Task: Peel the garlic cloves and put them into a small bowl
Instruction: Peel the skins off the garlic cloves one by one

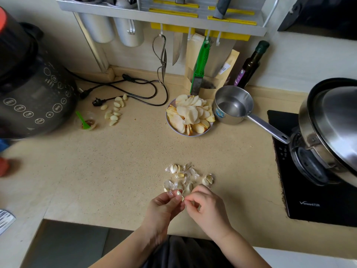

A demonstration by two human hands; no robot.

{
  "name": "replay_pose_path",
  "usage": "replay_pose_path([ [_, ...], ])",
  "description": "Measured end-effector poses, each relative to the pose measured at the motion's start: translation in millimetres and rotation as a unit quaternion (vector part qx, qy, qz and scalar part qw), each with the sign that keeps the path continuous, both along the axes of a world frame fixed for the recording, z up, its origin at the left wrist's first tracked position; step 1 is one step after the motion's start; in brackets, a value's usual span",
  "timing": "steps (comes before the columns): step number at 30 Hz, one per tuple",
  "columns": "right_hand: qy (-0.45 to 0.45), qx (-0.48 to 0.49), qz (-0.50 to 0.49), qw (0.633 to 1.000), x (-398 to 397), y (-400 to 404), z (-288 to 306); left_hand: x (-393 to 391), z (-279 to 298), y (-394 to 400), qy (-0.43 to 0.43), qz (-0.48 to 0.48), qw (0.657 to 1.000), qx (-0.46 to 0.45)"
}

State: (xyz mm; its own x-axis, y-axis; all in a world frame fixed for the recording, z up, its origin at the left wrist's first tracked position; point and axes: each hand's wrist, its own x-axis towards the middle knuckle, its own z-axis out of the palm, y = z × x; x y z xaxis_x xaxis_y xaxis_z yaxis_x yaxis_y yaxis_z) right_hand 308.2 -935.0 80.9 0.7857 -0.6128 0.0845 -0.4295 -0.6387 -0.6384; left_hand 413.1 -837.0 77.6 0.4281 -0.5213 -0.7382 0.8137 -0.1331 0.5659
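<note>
My left hand (pixel 164 206) and my right hand (pixel 205 205) meet over the front of the counter. Between their fingertips they pinch one garlic clove (pixel 180 194) with skin partly on it. Just beyond the hands lies a heap of papery garlic skins and unpeeled cloves (pixel 185 176). Several peeled cloves (pixel 114 111) lie loose on the counter at the back left, next to a small clear bowl (pixel 86 123) holding a green spoon.
A plate of sliced apple (pixel 190 117) and a steel saucepan (pixel 232 104) stand behind the skins. A black blender base (pixel 32 97) fills the left; its cable (pixel 135 88) trails across the back. A stove (pixel 313 171) with a lidded pot is on the right.
</note>
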Motion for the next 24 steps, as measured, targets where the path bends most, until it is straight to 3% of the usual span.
replay_pose_path([
  [10,-0.009,-0.046,-0.011,0.999,7,1,-4,-2,0,-2,-0.034,-0.045,0.998,0.002],
  [19,0.046,-0.025,-0.116,0.992,3,-21,-5,6,4,3,0.146,-0.116,0.98,-0.071],
  [24,0.074,0.009,-0.133,0.988,0,-26,-12,12,7,3,0.212,-0.073,0.967,-0.123],
])
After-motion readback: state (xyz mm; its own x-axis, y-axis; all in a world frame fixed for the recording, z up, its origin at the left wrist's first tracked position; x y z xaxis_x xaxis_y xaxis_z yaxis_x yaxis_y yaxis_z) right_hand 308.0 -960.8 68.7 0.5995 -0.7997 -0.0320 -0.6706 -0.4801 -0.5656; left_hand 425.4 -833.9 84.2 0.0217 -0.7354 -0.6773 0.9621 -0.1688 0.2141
